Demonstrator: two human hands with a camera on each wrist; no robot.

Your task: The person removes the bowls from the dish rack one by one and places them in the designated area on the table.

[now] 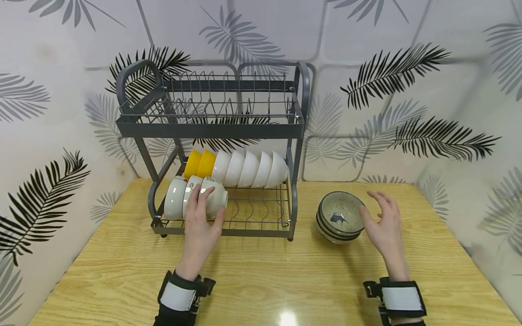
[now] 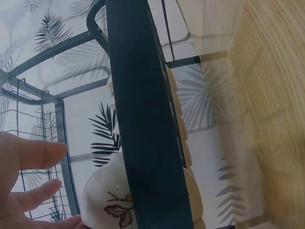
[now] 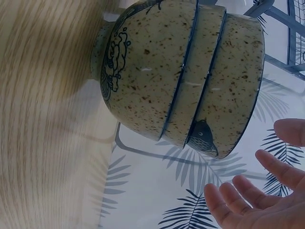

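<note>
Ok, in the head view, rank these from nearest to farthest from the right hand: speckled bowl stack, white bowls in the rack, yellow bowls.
1. Speckled bowl stack, on the table just left of the right hand.
2. White bowls, rack's back row, right part.
3. Yellow bowls, same row, far left end.

The left hand [image 1: 200, 226] and the right hand [image 1: 384, 225] are both bare. Each wrist has a black strap with a white patch on top and a small black buckle at the side. Dark sleeves start just behind the straps.
</note>
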